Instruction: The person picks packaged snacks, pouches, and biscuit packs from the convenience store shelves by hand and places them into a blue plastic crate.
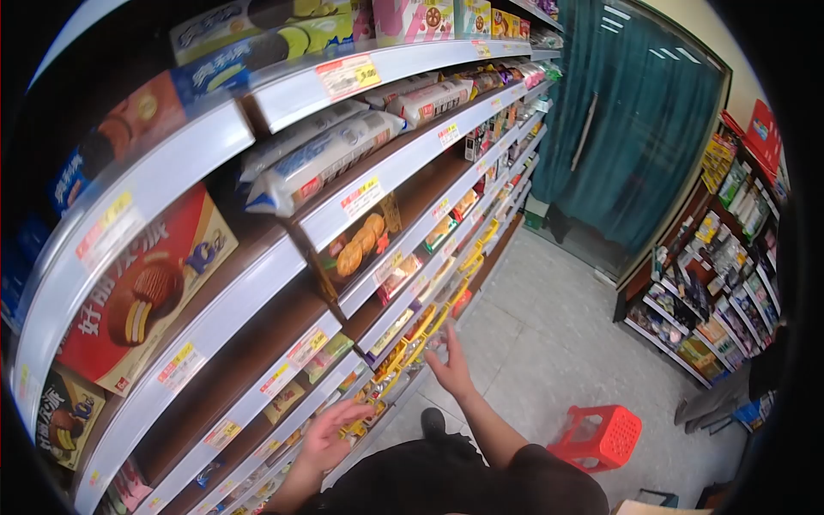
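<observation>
Low in front of the shelves, my left hand [333,431] is held out with its fingers extended and nothing in it. My right hand [448,365] is raised a little farther along the aisle, thumb and fingers apart, also holding nothing. Nearest to both hands are the lower shelf rows, with yellow-edged trays [418,337] of small packets. A box with round cookies pictured on it [362,245] stands on a middle shelf. Higher up lie white and blue bagged packs [330,163]. At the left is a large red and cream box of chocolate pies [146,296].
A red plastic stool [598,436] stands on the grey tiled floor [506,343] to my right. Glass doors with a green curtain [635,129] close off the far end. Another rack of packets [708,275] is at the right, with a person's leg [717,403] near it.
</observation>
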The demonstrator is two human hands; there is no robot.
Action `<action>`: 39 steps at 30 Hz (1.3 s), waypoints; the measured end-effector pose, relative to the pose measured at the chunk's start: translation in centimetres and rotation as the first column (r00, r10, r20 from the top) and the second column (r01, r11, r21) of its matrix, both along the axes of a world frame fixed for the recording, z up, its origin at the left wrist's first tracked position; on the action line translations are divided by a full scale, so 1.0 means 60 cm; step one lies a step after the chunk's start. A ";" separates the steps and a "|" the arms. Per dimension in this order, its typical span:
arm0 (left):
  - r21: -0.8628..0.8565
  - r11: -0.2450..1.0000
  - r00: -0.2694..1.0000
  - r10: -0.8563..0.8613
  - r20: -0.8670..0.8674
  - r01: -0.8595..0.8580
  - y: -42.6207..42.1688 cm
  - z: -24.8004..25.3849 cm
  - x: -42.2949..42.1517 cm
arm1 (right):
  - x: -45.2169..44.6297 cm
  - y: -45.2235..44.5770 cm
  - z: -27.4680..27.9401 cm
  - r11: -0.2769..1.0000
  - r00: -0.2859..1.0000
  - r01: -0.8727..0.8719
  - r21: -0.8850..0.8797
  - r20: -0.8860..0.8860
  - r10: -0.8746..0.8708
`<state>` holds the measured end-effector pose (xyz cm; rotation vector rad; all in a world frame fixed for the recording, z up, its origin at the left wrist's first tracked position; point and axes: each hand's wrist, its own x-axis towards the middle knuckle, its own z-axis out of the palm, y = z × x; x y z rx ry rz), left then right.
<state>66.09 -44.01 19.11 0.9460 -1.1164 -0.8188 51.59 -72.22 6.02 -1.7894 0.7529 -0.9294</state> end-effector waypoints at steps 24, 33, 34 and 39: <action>0.231 0.439 0.467 0.567 0.679 -0.868 -0.285 0.278 0.076 | 0.227 -0.204 0.384 0.809 0.902 -0.245 -0.535 0.179 0.392; -0.327 0.422 0.024 0.642 0.766 -0.845 -0.258 0.198 0.053 | 0.198 -0.132 0.319 0.853 0.604 -0.521 0.002 0.707 0.368; -0.376 0.469 0.005 0.630 0.776 -0.799 -0.245 0.194 0.046 | 0.183 -0.112 0.321 0.864 0.588 -0.503 0.011 0.737 0.334; -0.497 0.496 -0.084 0.642 0.762 -0.712 -0.139 0.188 -0.029 | 0.097 -0.024 0.312 0.842 0.514 -0.539 -0.013 0.787 0.341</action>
